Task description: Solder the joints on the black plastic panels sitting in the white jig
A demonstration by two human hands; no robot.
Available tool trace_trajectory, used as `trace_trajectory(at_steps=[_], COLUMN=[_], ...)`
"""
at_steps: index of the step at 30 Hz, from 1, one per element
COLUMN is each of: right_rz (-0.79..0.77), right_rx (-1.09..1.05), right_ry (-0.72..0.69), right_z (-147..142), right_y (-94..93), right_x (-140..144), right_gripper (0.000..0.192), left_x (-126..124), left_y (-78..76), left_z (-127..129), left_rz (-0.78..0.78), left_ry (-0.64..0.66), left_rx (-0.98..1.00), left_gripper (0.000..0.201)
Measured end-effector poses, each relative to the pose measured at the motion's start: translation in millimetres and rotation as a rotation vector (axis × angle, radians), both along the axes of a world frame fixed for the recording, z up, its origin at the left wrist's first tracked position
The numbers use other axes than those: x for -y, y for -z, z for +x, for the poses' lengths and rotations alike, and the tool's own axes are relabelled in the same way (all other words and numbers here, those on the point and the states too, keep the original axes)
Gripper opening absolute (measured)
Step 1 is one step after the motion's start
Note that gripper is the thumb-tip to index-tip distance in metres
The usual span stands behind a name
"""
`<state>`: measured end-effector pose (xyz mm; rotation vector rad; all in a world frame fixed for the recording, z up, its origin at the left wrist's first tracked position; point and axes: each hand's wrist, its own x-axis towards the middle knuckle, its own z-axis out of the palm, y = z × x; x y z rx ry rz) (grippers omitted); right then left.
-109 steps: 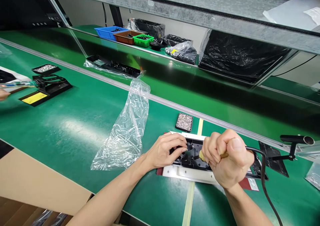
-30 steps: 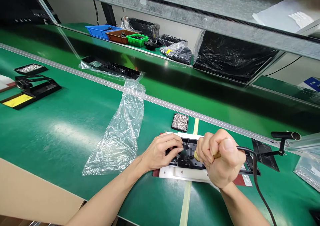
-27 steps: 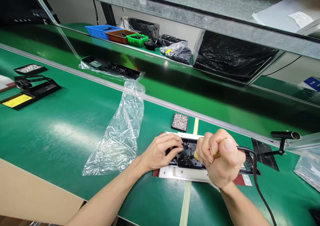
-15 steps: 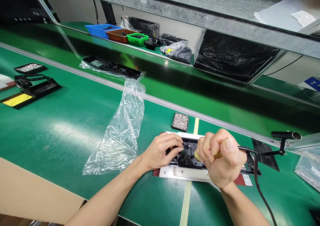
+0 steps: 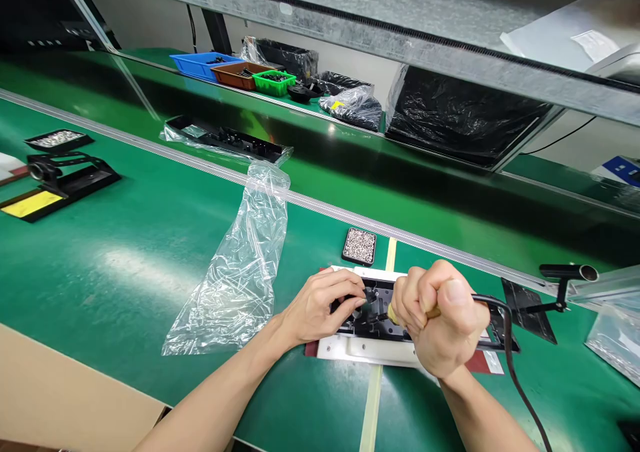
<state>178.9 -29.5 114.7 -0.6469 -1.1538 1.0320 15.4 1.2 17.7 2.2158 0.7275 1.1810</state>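
My right hand (image 5: 443,319) is wrapped in a fist around a corded soldering iron; a bit of its yellowish handle (image 5: 393,314) shows below the fingers. Its dark tip points down and left into a black plastic housing (image 5: 383,295). That housing lies in a white fixture (image 5: 370,351) with screws along its front edge. At the left end of the housing, my left hand (image 5: 325,305) rests with thumb and fingertips close together; whatever they pinch is hidden. A small black tray (image 5: 360,247) of tiny silvery parts sits just behind the fixture.
From the iron a black cable (image 5: 511,345) runs down at right. A tube-shaped iron holder (image 5: 565,282) stands at right, another stand (image 5: 70,182) with a yellow pad at left. A clear plastic bag (image 5: 235,272) lies left of my hands. Coloured bins (image 5: 205,65) line the back shelf.
Both hands keep almost the same pose on the housing and the iron. The view has shifted slightly; otherwise nothing has visibly moved.
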Motion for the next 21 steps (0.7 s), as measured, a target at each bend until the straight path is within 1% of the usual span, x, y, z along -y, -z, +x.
trace_trajectory(at_steps=[8,13,15,17,19,21], right_rz=[0.024,0.039,0.043,0.044,0.036,-0.007], right_rx=[-0.01,0.01,0.046,0.078,0.089,0.167], right_ry=[-0.039,-0.039,-0.004,0.032,0.006,0.015], right_z=[-11,-24,-33,-43,-52,-60], right_y=[3.0,6.8,12.2,21.2,31.6,39.5], right_x=[0,-1,0,-1,-5,-11], right_gripper=[0.041,0.044,0.046,0.046,0.047,0.049], left_x=[3,7,8,7,0,-10], left_y=[-0.1,-12.9,-12.4,-1.2,19.6,42.7], left_z=[-9,-19,-28,-41,-57,-71], left_rz=[0.021,0.087,0.121,0.143,0.148,0.125], left_ry=[-0.01,-0.061,-0.087,-0.088,-0.095,-0.102], left_rx=[0.004,-0.015,-0.017,-0.034,-0.036,-0.026], left_gripper=[0.011,0.017,0.022,0.025,0.023,0.02])
